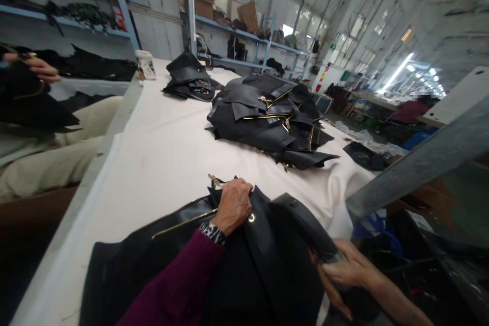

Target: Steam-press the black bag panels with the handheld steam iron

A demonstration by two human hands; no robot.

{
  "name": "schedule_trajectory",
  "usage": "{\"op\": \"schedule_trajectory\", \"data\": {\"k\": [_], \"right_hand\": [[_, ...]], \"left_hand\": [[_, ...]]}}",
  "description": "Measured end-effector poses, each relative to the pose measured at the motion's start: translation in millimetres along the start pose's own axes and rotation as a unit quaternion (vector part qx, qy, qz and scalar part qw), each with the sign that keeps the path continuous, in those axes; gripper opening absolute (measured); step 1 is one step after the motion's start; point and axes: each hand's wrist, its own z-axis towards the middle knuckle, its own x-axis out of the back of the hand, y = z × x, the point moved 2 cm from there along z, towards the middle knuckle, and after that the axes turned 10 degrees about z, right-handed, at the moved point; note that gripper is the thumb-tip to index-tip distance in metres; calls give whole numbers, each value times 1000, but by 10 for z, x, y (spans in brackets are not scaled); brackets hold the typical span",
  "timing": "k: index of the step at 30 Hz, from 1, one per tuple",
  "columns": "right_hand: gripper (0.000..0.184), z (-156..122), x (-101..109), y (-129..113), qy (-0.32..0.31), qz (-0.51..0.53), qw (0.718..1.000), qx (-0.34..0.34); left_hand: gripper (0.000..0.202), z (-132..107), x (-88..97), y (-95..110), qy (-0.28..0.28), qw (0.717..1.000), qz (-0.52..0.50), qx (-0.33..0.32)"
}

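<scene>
A black leather bag [244, 260] with a gold zip [183, 224] lies at the near edge of the white-covered table [160, 163]. My left hand [231, 206], in a maroon sleeve, is closed over the bag's top edge next to a small metal zip pull. My right hand [344, 275] grips a thick black leather handle [305, 224] at the bag's right side. Much of the bag's lower part is cut off by the frame. A heap of black leather pieces with gold zips [271, 117] lies farther along the table.
A smaller black leather stack [189, 79] and a printed box [145, 64] stand beyond. At left, a co-worker's hand [36, 68] holds black leather over pale-trousered knees. Blue shelves [252, 41] hold boxes and goods. A grey metal beam [420, 158] crosses at right.
</scene>
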Motion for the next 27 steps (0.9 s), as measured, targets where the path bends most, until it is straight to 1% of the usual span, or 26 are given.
{"op": "schedule_trajectory", "data": {"k": [2, 4, 8, 12, 16, 18, 21, 23, 25, 27], "right_hand": [[41, 85, -81, -74, 4, -16, 1000, 5], [39, 171, -148, -121, 12, -29, 1000, -4], [35, 325, -237, -129, 16, -57, 998, -14], [34, 474, -279, -157, 25, -89, 996, 19], [33, 547, -269, -306, 53, -122, 989, 66], [33, 494, -265, -388, 64, -131, 986, 84], [40, 291, -294, -449, 68, -146, 982, 98], [44, 108, -336, -426, 66, -150, 982, 96], [40, -83, -381, -359, 61, -142, 984, 85], [36, -270, -417, -276, 67, -135, 985, 85]], "left_hand": [[29, 13, -33, -40, 2, 1000, -14, -1], [29, 24, -76, -77, 7, 1000, -27, 4], [31, 31, -126, -115, 13, 999, -49, 12], [28, 7, -76, -79, 22, 998, -64, 17], [29, -6, -21, -55, 29, 995, -89, 29], [30, 11, 17, -94, 20, 993, -112, 27], [33, 40, 145, -226, -4, 988, -157, 0], [33, 41, 276, -331, -18, 982, -185, -18], [34, 18, 415, -413, -26, 977, -208, -30], [34, -25, 532, -447, -30, 973, -226, -43]]}}
